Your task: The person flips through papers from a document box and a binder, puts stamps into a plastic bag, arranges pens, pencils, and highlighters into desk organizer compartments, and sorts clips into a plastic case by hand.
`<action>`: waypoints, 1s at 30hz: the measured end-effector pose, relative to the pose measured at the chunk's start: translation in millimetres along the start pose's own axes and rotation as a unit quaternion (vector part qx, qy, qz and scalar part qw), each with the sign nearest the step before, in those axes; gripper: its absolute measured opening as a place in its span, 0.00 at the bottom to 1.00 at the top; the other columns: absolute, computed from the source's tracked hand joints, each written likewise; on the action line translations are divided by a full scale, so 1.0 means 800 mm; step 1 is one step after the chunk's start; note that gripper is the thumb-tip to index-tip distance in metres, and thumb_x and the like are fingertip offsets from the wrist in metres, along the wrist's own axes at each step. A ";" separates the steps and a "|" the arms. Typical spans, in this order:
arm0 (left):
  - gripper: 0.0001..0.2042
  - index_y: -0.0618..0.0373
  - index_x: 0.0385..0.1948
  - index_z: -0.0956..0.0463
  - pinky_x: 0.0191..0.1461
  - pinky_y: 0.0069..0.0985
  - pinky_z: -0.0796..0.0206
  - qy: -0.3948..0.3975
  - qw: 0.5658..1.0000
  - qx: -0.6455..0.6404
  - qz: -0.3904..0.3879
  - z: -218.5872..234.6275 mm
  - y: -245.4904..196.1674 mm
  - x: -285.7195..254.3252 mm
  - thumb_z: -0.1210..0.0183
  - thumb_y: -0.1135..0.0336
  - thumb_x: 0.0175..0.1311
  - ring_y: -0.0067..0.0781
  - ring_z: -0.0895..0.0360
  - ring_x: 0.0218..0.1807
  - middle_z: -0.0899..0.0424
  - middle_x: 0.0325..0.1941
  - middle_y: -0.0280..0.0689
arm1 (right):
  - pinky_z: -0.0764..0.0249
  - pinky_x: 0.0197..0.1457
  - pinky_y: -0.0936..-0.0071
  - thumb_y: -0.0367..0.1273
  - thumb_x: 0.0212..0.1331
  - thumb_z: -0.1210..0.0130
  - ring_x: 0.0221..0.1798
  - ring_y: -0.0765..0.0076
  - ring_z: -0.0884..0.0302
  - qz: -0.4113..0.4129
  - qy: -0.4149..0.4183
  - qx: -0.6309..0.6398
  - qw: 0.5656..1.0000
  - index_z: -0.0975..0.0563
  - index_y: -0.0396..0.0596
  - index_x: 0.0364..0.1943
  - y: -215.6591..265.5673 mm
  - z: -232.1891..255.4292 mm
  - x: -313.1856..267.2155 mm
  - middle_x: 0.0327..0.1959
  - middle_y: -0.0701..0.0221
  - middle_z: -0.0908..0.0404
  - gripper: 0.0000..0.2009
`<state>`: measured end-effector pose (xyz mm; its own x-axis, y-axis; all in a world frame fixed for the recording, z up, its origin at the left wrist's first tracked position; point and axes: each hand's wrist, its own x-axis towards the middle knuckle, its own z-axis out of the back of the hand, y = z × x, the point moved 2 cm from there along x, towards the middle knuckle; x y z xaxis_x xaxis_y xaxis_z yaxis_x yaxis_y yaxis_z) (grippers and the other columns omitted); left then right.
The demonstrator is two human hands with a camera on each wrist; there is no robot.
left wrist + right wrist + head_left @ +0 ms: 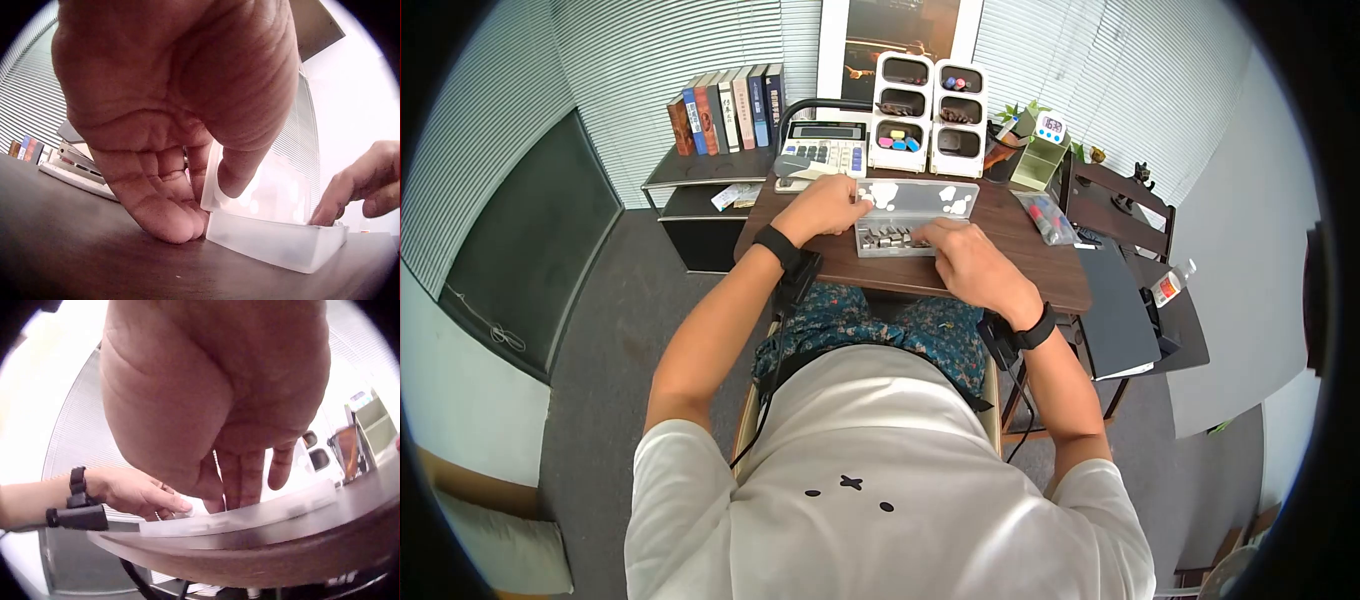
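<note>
A translucent plastic case (880, 253) lies on the desk in front of the person, its hinged lid (930, 200) raised and marked with white blots. Small shiny metal pieces (885, 237) fill part of its tray. At the lid's left edge, the left hand (828, 205) pinches it, thumb on the inner face and fingers behind, as the left wrist view shows. From the right, the right hand (977, 264) reaches down with its fingertips in the tray among the metal pieces. Its palm hides the fingertips in part, and I cannot tell whether they hold a piece.
Behind the case stand a calculator (830, 152), a stapler (802, 168) and a white organizer (902, 158) with several compartments. A pen holder (1000, 150), a green box with a clock (1040, 162) and a plastic pouch (1050, 218) are at the right. Books (730, 112) fill the left shelf.
</note>
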<state>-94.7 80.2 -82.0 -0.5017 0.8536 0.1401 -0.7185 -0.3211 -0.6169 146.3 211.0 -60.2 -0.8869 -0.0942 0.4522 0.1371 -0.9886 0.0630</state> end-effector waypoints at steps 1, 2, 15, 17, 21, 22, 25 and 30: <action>0.18 0.66 0.29 0.19 0.27 0.28 0.24 0.001 1.000 -0.011 0.003 0.000 0.000 -0.001 0.36 0.57 0.73 0.28 0.17 0.21 0.15 0.20 0.39 | 0.26 0.56 0.50 0.20 0.56 0.44 0.49 0.42 0.17 -0.008 -0.026 0.038 0.999 0.16 0.39 0.45 0.000 0.003 0.003 0.42 0.55 0.13 0.13; 0.18 0.66 0.29 0.19 0.27 0.28 0.24 -0.001 1.000 -0.012 0.003 0.001 0.000 -0.001 0.36 0.57 0.73 0.28 0.17 0.21 0.15 0.20 0.39 | 0.26 0.56 0.50 0.20 0.56 0.44 0.50 0.42 0.17 -0.016 -0.052 0.076 0.996 0.16 0.39 0.47 -0.001 0.005 0.006 0.42 0.55 0.14 0.14; 0.19 0.68 0.29 0.16 0.34 0.34 0.24 -0.054 0.995 0.059 -0.059 -0.001 0.002 -0.002 0.35 0.56 0.71 0.34 0.16 0.23 0.12 0.23 0.43 | 0.25 0.50 0.50 0.23 0.56 0.44 0.45 0.45 0.14 -0.017 -0.082 0.036 0.996 0.17 0.40 0.41 0.001 0.009 0.000 0.38 0.51 0.14 0.10; 0.19 0.68 0.29 0.16 0.34 0.34 0.24 -0.057 0.995 0.058 -0.065 -0.001 0.001 -0.001 0.35 0.56 0.71 0.34 0.16 0.24 0.12 0.23 0.43 | 0.25 0.50 0.50 0.23 0.57 0.45 0.45 0.44 0.14 -0.113 0.008 -0.169 0.979 0.16 0.39 0.44 -0.011 0.001 -0.007 0.39 0.51 0.14 0.12; 0.19 0.67 0.29 0.16 0.33 0.33 0.24 -0.049 0.996 0.052 -0.052 -0.002 0.001 0.000 0.35 0.56 0.71 0.33 0.16 0.23 0.12 0.23 0.42 | 0.25 0.50 0.51 0.22 0.57 0.46 0.45 0.45 0.14 -0.070 0.036 -0.127 0.989 0.17 0.40 0.45 -0.013 -0.008 -0.010 0.41 0.50 0.13 0.12; 0.19 0.67 0.29 0.16 0.33 0.32 0.25 -0.048 0.996 0.052 -0.052 -0.002 0.000 -0.001 0.36 0.57 0.71 0.32 0.16 0.23 0.13 0.23 0.42 | 0.26 0.50 0.52 0.22 0.58 0.47 0.46 0.45 0.14 -0.054 0.004 -0.051 0.997 0.17 0.40 0.45 -0.011 -0.005 -0.007 0.42 0.51 0.13 0.13; 0.18 0.67 0.29 0.17 0.33 0.32 0.25 -0.044 0.997 0.050 -0.046 -0.001 0.000 -0.001 0.36 0.57 0.71 0.31 0.16 0.23 0.13 0.22 0.41 | 0.26 0.51 0.51 0.21 0.58 0.49 0.47 0.44 0.14 -0.075 -0.018 -0.061 0.995 0.17 0.41 0.46 -0.009 -0.005 -0.004 0.43 0.53 0.12 0.14; 0.18 0.67 0.29 0.17 0.33 0.32 0.25 -0.039 0.997 0.047 -0.047 0.000 -0.001 -0.001 0.36 0.57 0.72 0.31 0.16 0.23 0.13 0.22 0.40 | 0.27 0.52 0.49 0.19 0.59 0.51 0.48 0.41 0.15 -0.013 -0.043 -0.009 0.999 0.17 0.42 0.47 -0.011 -0.008 -0.006 0.42 0.56 0.13 0.16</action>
<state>-93.5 80.2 -81.6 -0.4633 0.8485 0.2556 -0.8044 -0.2815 -0.5232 146.6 219.4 -68.7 -0.8490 -0.0585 0.5252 0.1051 -0.9927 0.0593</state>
